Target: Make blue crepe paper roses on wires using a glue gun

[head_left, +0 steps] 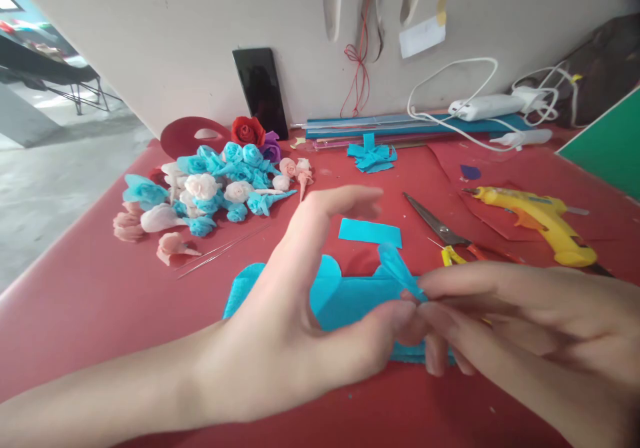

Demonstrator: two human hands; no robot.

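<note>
My right hand point(520, 328) pinches the narrow base of a small rolled blue crepe-paper petal point(397, 268), its wider end pointing up and left. My left hand point(295, 321) is spread in a C shape, fingers raised and apart from the thumb. The left thumb tip is close to the petal's base and the right fingertips; whether it touches the paper I cannot tell. Under both hands lie blue crepe-paper sheets point(350, 298) with rounded tops, partly hidden. A blue rectangular strip point(370, 233) lies just beyond them.
Blue, white and pink paper flowers point(210, 188) are heaped at left. Scissors point(440, 225) and a yellow glue gun point(545, 221) lie at right. Blue strips point(371, 155) sit behind. A phone point(263, 91) leans on the wall; a white power strip point(490, 106) is at back right.
</note>
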